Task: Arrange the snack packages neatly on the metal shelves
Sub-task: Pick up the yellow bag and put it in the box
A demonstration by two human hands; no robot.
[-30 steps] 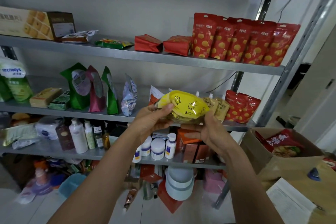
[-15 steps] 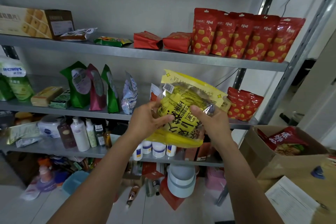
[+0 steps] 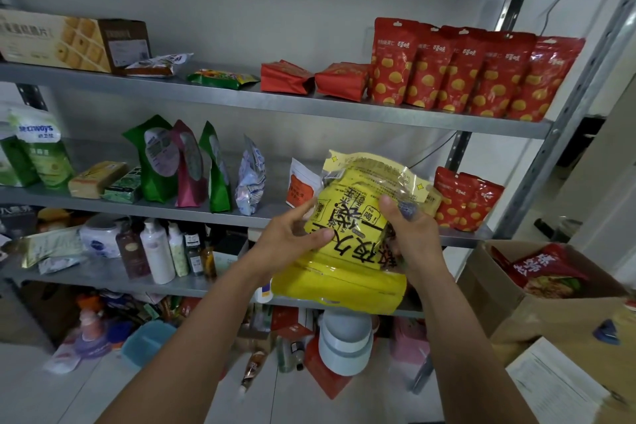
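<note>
Both hands raised at centre frame, bare forearms converging from the lower edge.
Left hand grips the left edge of the yellow package, thumb laid across the front, fingers curled at the edge. Right hand grips the right edge, thumb pointing up on the front.

left hand: bare | right hand: bare | forearms: bare

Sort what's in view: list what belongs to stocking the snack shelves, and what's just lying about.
Job in hand:
yellow snack bag, gripped by left hand and right hand
red pouches standing on the top shelf

Lying about:
lotion bottles
blue tub on the floor
printed sheet
</note>
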